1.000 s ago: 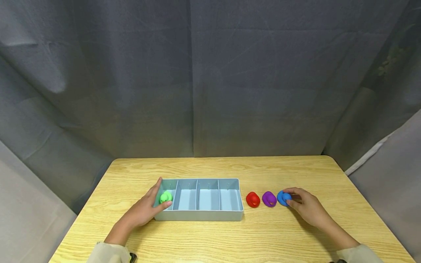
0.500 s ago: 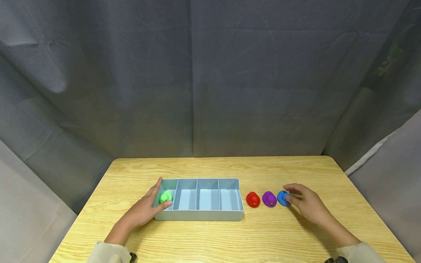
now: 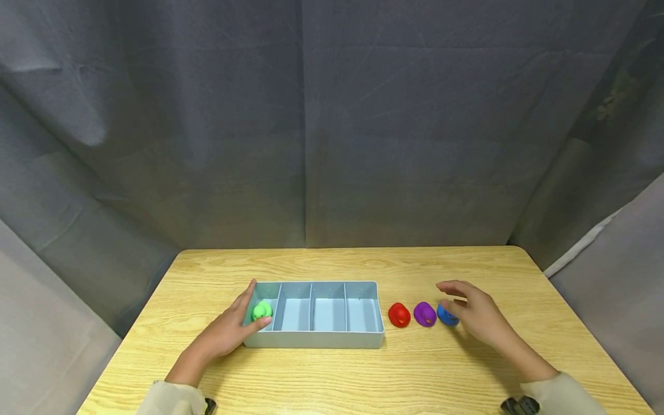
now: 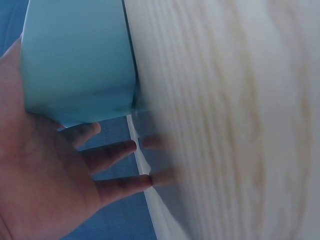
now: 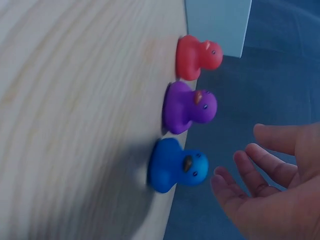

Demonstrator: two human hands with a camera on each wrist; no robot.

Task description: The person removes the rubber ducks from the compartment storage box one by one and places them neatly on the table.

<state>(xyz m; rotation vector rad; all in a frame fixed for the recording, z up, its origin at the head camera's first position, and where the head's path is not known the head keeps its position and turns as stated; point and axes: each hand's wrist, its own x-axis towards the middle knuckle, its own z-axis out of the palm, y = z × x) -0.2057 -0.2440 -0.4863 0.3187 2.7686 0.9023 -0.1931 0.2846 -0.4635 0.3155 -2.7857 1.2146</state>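
Observation:
My left hand (image 3: 225,331) rests against the left end of a light blue-grey divided box (image 3: 313,340). Its thumb lies over the front rim and its index finger reaches the back corner; in the left wrist view the other fingers (image 4: 117,187) extend straight past the box end. A green rubber duck (image 3: 261,310) sits in the leftmost compartment. My right hand (image 3: 477,311) hovers with loose fingers over a blue rubber duck (image 5: 172,167), partly hiding it in the head view; the right wrist view shows a gap between them. Beside it stand a purple duck (image 3: 425,314) and a red duck (image 3: 399,315).
The wooden table (image 3: 321,380) carries the box and the row of ducks to its right. The other three compartments (image 3: 328,311) are separated by thin dividers. A grey curtain (image 3: 363,144) hangs behind the table.
My right hand's fingers have left the blue duck, and the hand has lifted and shifted slightly left. The ducks and the box have stayed put, as has my left hand.

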